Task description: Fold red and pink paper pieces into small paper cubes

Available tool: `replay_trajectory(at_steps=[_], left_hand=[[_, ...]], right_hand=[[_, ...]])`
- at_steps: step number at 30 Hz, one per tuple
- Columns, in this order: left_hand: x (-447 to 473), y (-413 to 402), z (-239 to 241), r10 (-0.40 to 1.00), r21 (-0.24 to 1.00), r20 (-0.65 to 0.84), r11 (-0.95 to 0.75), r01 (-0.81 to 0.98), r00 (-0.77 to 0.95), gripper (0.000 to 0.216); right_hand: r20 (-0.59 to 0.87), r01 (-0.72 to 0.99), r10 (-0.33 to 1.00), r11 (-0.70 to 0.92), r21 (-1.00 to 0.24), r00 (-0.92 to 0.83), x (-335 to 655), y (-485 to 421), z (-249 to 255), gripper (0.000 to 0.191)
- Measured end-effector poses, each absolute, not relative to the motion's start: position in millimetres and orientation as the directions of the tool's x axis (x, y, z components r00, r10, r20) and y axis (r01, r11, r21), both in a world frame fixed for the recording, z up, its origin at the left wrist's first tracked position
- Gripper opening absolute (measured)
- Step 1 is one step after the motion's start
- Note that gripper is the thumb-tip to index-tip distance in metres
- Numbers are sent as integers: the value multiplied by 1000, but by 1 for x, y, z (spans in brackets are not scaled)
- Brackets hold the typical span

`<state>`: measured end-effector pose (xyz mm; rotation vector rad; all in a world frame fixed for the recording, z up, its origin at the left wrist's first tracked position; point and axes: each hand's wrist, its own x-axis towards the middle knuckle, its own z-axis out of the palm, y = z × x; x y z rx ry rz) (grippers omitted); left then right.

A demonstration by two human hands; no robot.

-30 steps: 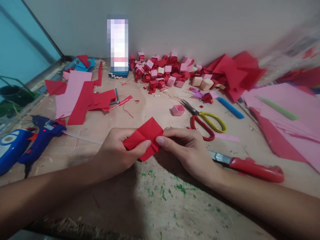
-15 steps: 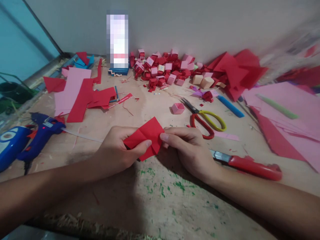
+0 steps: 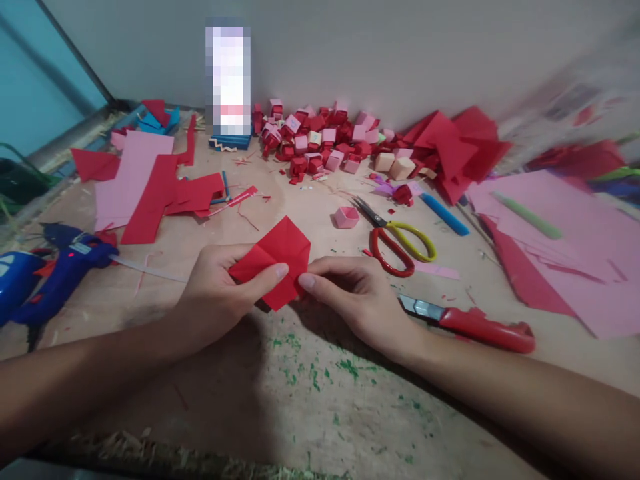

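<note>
A folded red paper square (image 3: pixel 275 257) is held just above the wooden table (image 3: pixel 320 393), in front of me. My left hand (image 3: pixel 220 293) pinches its left side, thumb on top. My right hand (image 3: pixel 355 297) pinches its right edge between thumb and fingers. Both hands are closed on the paper, and its lower part is hidden behind my thumbs.
Red-and-yellow scissors (image 3: pixel 400 240) and a red utility knife (image 3: pixel 475 323) lie right of my hands. A small pink paper box (image 3: pixel 346 217) sits behind them. A blue glue gun (image 3: pixel 60 267) lies at left. Several folded paper cubes (image 3: pixel 320 143) and red and pink sheets (image 3: pixel 560 227) fill the back and right.
My hands and the red paper have stayed together; my right thumb has slid slightly along the paper's edge. The view has shifted a little to the right and down.
</note>
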<state>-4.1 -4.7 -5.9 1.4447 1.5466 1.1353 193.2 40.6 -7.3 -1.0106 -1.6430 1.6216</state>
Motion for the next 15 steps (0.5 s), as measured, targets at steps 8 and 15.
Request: replay_trajectory(at_steps=[8, 15], left_hand=[[-2, -3, -5, 993, 943, 37, 4, 331, -116, 26], [-3, -3, -4, 984, 929, 57, 11, 370, -171, 27]], right_hand=[[-105, 99, 842, -61, -993, -529, 194, 41, -14, 21], [-102, 125, 835, -40, -991, -541, 192, 42, -11, 19]])
